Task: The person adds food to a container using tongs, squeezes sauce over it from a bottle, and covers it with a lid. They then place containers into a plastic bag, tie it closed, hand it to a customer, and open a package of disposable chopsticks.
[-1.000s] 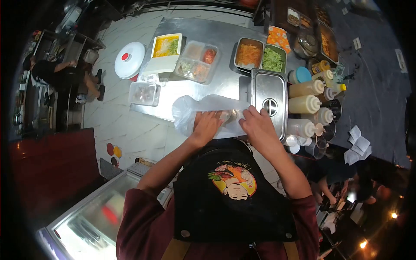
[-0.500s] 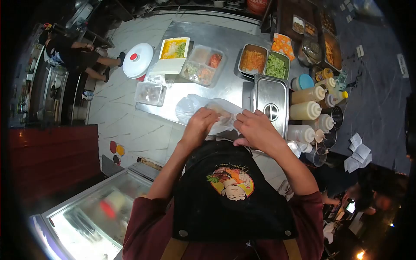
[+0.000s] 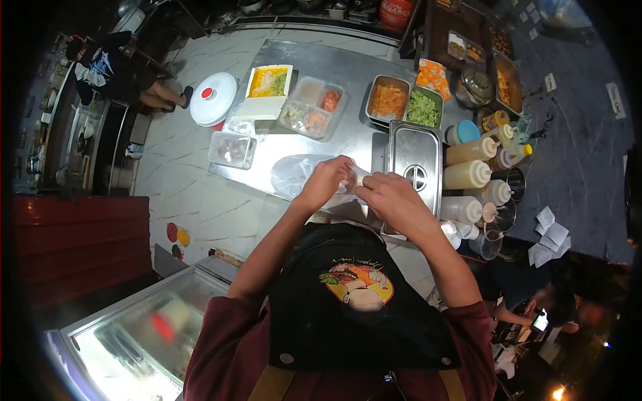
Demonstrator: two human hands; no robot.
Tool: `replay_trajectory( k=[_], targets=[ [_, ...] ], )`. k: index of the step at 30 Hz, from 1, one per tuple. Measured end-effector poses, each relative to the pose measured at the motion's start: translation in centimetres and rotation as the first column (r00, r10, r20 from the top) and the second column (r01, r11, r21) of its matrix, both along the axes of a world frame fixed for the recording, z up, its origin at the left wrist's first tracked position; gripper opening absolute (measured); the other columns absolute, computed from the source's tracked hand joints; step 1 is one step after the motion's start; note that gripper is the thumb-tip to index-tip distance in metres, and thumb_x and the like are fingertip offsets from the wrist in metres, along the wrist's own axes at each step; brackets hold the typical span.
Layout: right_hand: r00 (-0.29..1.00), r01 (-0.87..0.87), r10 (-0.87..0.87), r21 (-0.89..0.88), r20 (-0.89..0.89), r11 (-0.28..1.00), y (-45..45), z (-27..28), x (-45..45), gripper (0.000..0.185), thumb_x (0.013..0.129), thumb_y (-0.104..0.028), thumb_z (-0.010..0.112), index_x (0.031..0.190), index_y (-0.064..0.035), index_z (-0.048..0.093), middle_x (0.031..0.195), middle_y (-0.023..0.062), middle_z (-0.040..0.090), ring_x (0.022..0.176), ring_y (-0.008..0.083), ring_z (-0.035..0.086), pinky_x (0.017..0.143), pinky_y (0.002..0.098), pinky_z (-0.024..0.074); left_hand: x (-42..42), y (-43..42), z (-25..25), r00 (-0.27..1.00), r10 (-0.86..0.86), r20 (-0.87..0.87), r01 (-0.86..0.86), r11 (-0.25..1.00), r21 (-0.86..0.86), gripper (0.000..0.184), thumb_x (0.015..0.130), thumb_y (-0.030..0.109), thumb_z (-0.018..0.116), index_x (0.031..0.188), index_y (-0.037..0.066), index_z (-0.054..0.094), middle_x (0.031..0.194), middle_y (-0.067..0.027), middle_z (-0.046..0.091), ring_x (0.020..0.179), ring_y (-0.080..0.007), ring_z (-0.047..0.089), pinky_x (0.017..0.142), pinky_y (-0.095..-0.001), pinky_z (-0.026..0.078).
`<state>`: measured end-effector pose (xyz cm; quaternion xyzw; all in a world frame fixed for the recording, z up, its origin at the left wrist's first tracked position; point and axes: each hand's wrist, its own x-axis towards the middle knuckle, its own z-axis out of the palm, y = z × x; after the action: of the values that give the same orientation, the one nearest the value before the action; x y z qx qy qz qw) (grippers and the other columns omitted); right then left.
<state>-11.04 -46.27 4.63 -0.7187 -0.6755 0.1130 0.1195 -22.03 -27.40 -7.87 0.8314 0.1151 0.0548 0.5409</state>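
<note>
A clear plastic bag (image 3: 291,176) lies over the near edge of the steel table (image 3: 354,73). My left hand (image 3: 326,182) is closed on the bag's upper part, with its fingers bent together. Close beside it, my right hand (image 3: 389,194) pinches the same bag near its other side. The fingertips of both hands are only a little apart, with crumpled plastic between them. Something pale shows faintly inside the bag, too blurred to name. Right of my right hand stands a lidded steel pan (image 3: 414,150).
Behind are an open food box (image 3: 269,83), a divided clear container (image 3: 313,107), a smaller clear tub (image 3: 231,148), and pans of shredded orange food (image 3: 388,99) and chopped greens (image 3: 424,107). Squeeze bottles (image 3: 468,175) line the right. A person (image 3: 110,67) stands far left.
My left hand has moved right and slightly up along the bag, closer to my right hand. My right hand has shifted slightly. The person at far left has changed posture.
</note>
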Motion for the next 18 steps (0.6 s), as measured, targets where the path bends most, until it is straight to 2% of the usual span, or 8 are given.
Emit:
replay_trajectory(
  k=[1,4,7,8,10,12,14,18],
  targets=[
    [1.000,0.009,-0.009,0.005,-0.011,1.000,0.0,0.2,0.0,0.027,0.084,-0.004,0.064,0.111,-0.0076,0.068,0.106,0.0070,0.068,0.104,0.0260,0.065,0.086,0.0403,0.0519,-0.2,0.2,0.8,1.000,0.010,0.000,-0.010,0.999,0.048,0.038,0.086,-0.005,0.068,0.124,0.000,0.064,0.107,-0.0215,0.071,0.101,-0.0365,0.070,0.091,-0.0423,0.055],
    [0.999,0.038,-0.038,0.017,-0.037,0.999,-0.2,0.5,-0.1,0.026,0.083,-0.005,0.064,0.109,-0.0079,0.069,0.103,0.0058,0.067,0.102,0.0254,0.063,0.087,0.0407,0.0502,-2.6,0.6,3.4,0.978,-0.017,0.209,-0.076,0.899,0.431,0.044,0.083,0.002,0.075,0.126,0.000,0.064,0.115,-0.0205,0.070,0.108,-0.0342,0.069,0.093,-0.0441,0.054],
    [0.998,0.068,-0.068,0.066,-0.012,0.995,-0.2,0.8,0.0,0.025,0.083,-0.005,0.065,0.107,-0.0082,0.069,0.100,0.0045,0.066,0.101,0.0249,0.061,0.085,0.0402,0.0491,-5.5,-0.3,6.7,0.937,0.307,0.166,-0.333,0.641,0.691,0.048,0.080,0.009,0.078,0.125,0.001,0.064,0.119,-0.0202,0.068,0.109,-0.0345,0.067,0.092,-0.0462,0.054],
    [0.997,0.074,-0.076,0.107,0.015,0.991,-0.2,0.9,0.0,0.025,0.082,-0.006,0.065,0.106,-0.0081,0.070,0.098,0.0041,0.066,0.100,0.0247,0.061,0.085,0.0396,0.0489,-6.6,-0.4,6.6,0.913,0.379,0.151,-0.358,0.568,0.741,0.049,0.079,0.011,0.079,0.125,0.002,0.065,0.117,-0.0203,0.068,0.107,-0.0355,0.066,0.091,-0.0476,0.054],
    [0.993,0.101,-0.109,0.131,0.054,0.986,-0.1,1.1,0.1,0.025,0.082,-0.006,0.065,0.106,-0.0080,0.070,0.095,0.0035,0.065,0.100,0.0242,0.060,0.084,0.0386,0.0485,-9.5,1.7,3.2,0.899,0.431,0.074,-0.325,0.543,0.775,0.046,0.079,0.015,0.077,0.122,0.005,0.066,0.103,-0.0213,0.069,0.097,-0.0402,0.067,0.085,-0.0522,0.054],
    [0.983,0.152,-0.159,0.091,0.086,0.984,-0.3,1.5,0.3,0.025,0.081,-0.007,0.066,0.106,-0.0078,0.070,0.092,0.0030,0.065,0.102,0.0236,0.060,0.083,0.0379,0.0481,-12.6,4.3,3.5,0.844,0.497,-0.199,-0.231,0.674,0.702,0.030,0.081,0.013,0.076,0.109,0.004,0.071,0.096,-0.0212,0.071,0.092,-0.0416,0.068,0.081,-0.0533,0.055],
    [0.978,0.174,-0.179,0.061,0.103,0.983,-0.6,1.7,0.3,0.024,0.081,-0.009,0.067,0.105,-0.0069,0.070,0.090,0.0041,0.065,0.099,0.0245,0.063,0.079,0.0394,0.0504,-11.7,5.7,8.5,0.769,0.582,-0.265,-0.252,0.657,0.710,0.018,0.083,0.010,0.074,0.099,0.003,0.072,0.089,-0.0206,0.072,0.086,-0.0427,0.069,0.077,-0.0533,0.055],
    [0.976,0.216,-0.214,-0.024,0.047,0.976,0.3,1.2,-1.0,0.017,0.083,-0.010,0.067,0.099,-0.0050,0.067,0.090,0.0077,0.066,0.090,0.0279,0.069,0.071,0.0433,0.0546,-8.9,7.7,12.4,0.860,0.446,0.249,-0.482,0.548,0.684,0.019,0.093,0.013,0.065,0.109,0.004,0.065,0.101,-0.0205,0.066,0.091,-0.0435,0.065,0.074,-0.0520,0.051]
  ],
)
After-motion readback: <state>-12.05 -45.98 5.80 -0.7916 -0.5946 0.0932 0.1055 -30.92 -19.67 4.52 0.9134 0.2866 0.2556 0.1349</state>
